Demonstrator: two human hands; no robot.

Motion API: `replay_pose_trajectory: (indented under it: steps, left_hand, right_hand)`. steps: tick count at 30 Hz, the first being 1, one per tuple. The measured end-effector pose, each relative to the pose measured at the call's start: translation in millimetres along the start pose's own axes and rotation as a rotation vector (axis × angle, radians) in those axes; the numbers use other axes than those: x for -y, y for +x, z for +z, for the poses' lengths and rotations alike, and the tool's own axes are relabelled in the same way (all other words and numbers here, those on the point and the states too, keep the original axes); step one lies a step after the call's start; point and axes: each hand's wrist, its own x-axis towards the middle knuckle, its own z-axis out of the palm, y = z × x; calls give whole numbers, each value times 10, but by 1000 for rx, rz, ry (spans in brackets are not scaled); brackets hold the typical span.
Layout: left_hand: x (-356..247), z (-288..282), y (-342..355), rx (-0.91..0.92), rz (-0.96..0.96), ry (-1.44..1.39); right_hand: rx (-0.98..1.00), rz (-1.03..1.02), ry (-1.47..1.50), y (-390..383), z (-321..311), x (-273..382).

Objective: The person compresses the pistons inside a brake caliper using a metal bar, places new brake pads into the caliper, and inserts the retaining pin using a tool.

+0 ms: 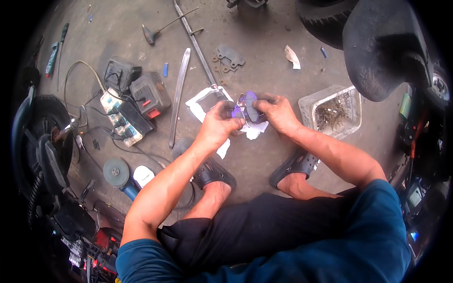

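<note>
Both hands are raised in front of me over torn white paper (pixel 252 129) on the floor. My left hand (pixel 221 120) pinches a purple-backed piece (pixel 235 112), largely hidden by its fingers. My right hand (pixel 276 111) holds a purple brake pad (pixel 251 101) upright, its dark grooved face showing and the thumb against it. A thin bent wire clip lies between the two pieces; I cannot tell which hand bears it. A dark piece on white paper (pixel 206 101) is partly behind my left hand. Old grey pads or plates (pixel 231 59) lie beyond.
A power strip (pixel 115 113), two battery packs (pixel 148 94), cords and an angle grinder (pixel 118 174) lie left. Long metal bars (pixel 179 96) and a T-handle tool (pixel 151 34) lie ahead. A plastic bin of small parts (pixel 306 108) is right. Vehicle wheels (pixel 321 23) surround the area.
</note>
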Motion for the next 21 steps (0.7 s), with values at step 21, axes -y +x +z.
replay_pose_trajectory:
  steps: [21]
  left_hand:
    - [-48, 71, 7, -236, 250, 842]
  right_hand:
    - [-53, 56, 10, 184, -290, 285]
